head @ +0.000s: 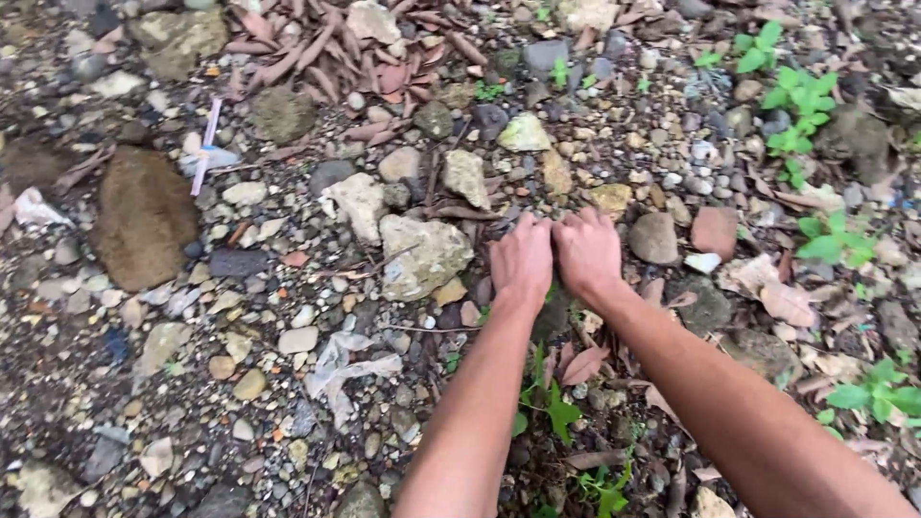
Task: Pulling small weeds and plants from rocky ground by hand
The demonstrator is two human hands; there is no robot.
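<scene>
A large brown stone [144,216] set at the left, a white plastic stick [205,149] laid above it, dried reddish leaves [317,53] heaped at the top, green weeds [796,105] rooted at the right, crumpled white wrapper [345,369] left among gravel

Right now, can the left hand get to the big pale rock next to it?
Probably yes. The left hand rests on the gravel with the big pale rock just to its left, apparently a little apart. Only small pebbles lie between them, and the right hand sits on the other side, out of the way.

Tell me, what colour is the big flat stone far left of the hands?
The big flat stone is dull earthy brown, seen best in the head view.
</scene>
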